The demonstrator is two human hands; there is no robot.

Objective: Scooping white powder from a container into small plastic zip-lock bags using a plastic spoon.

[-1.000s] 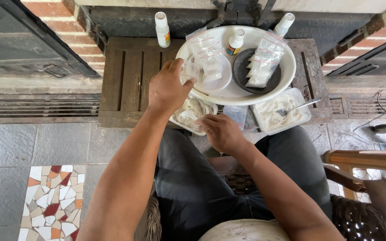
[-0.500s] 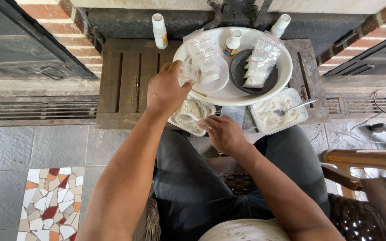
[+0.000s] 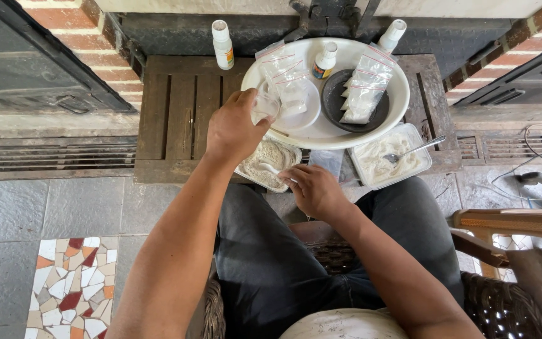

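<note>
Two hands (image 3: pixel 236 129), three bottles (image 3: pixel 223 44)

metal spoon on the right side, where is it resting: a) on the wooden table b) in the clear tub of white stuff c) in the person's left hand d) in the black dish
b: the metal spoon lies with its bowl in the white contents of the clear plastic tub at the right, its handle sticking out past the rim; it is clear of the black dish and neither hand touches it.
</note>
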